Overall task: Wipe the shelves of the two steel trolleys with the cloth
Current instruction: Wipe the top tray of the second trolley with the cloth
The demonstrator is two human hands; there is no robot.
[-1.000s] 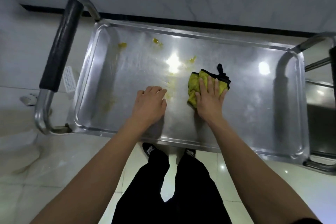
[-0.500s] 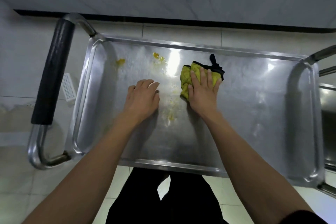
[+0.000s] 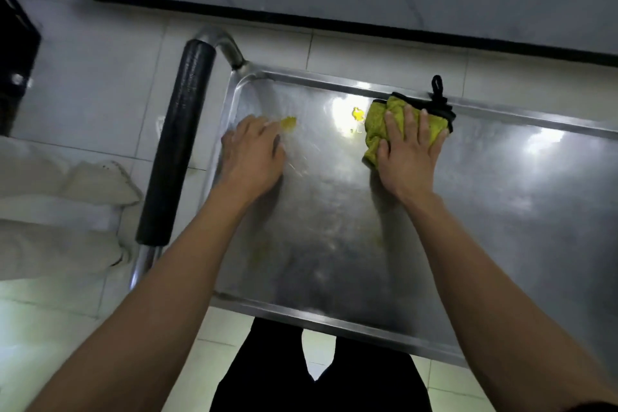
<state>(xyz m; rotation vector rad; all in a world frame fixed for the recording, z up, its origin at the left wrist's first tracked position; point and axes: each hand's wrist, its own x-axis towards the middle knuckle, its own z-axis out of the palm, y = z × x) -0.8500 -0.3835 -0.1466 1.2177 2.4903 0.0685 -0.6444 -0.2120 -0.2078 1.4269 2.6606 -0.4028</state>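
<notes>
The cloth (image 3: 398,125), yellow-green with a black edge and hanging loop, now lies bunched against the far rim of the top shelf (image 3: 334,227) of the steel trolley; half a second ago it was nearer the middle of the tray, so the stroke has carried it away from the person. The right hand (image 3: 406,152) presses it flat with straight, spread fingers, palm down, not curled round it. The left hand (image 3: 254,152) has slid toward the handle end of the shelf and rests there on the steel, fingers relaxed and a little blurred, holding nothing; it seems to steady the trolley.

Judging by the surface, the faint yellowish streaks in the middle of the shelf look thinner than before, which suggests the pass is lifting the dirt. Two spots are left: a yellow blob (image 3: 357,114) just beside the cloth's left edge, and a second yellow smear (image 3: 288,123) touching the left fingertips. A paler stain shows near the front left of the tray. This shelf is therefore only partly wiped, and the far left corner likely comes next.

The shelf is a shallow rimmed tray and holds only the cloth, the hands and the residue. Its black padded push handle (image 3: 179,157) stands at the left end, over a pale tiled floor (image 3: 100,84)
</notes>
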